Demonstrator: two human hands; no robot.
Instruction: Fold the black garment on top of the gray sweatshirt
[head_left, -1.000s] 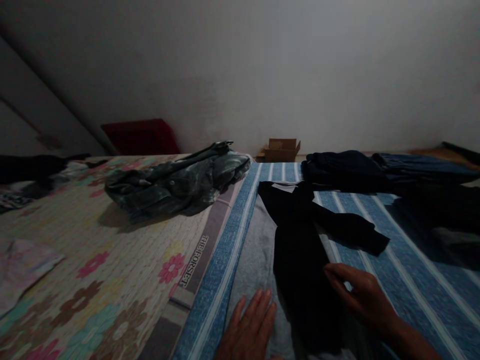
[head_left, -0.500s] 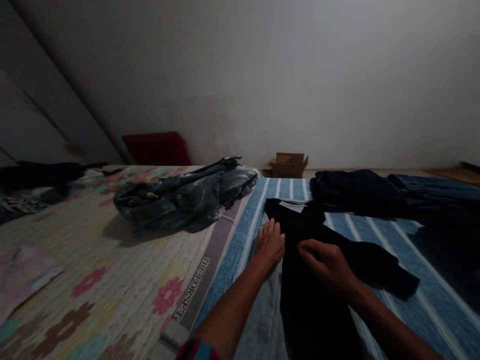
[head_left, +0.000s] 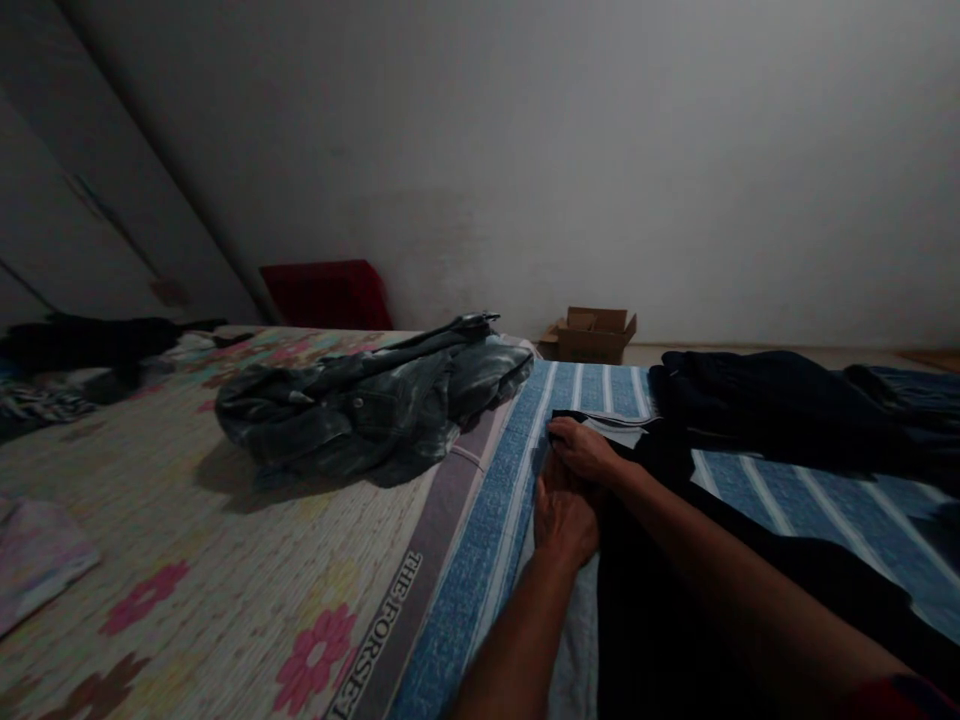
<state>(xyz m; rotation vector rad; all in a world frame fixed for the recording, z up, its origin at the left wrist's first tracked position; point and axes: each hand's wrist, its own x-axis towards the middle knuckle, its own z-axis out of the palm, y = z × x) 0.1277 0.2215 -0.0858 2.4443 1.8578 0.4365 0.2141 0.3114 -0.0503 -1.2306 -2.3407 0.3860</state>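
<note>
A black long-sleeved top (head_left: pixel 645 600) with light grey cloth along its left side lies on the blue striped sheet, its collar away from me. My right hand (head_left: pixel 589 452) crosses over to the top's upper left corner beside the collar, fingers bent and closed on the black fabric there. Just below, my left hand (head_left: pixel 568 518) rests on the left edge of the top, fingers stretched forward and partly covered by my right hand. One black sleeve reaches out to the right, passing behind my right forearm.
Left of the top, a crumpled dark grey denim garment (head_left: pixel 375 410) lies on the flowered mat (head_left: pixel 247 560). Folded dark trousers (head_left: pixel 765 400) are at the right. A cardboard box (head_left: pixel 596 337) and a red object (head_left: pixel 326 294) stand by the wall. Pale pink cloth (head_left: pixel 41 560) is at far left.
My right hand has moved from the middle of the top to its upper left corner, closing there. The left hand stays on the left edge, now partly beneath it. The view has shifted slightly.
</note>
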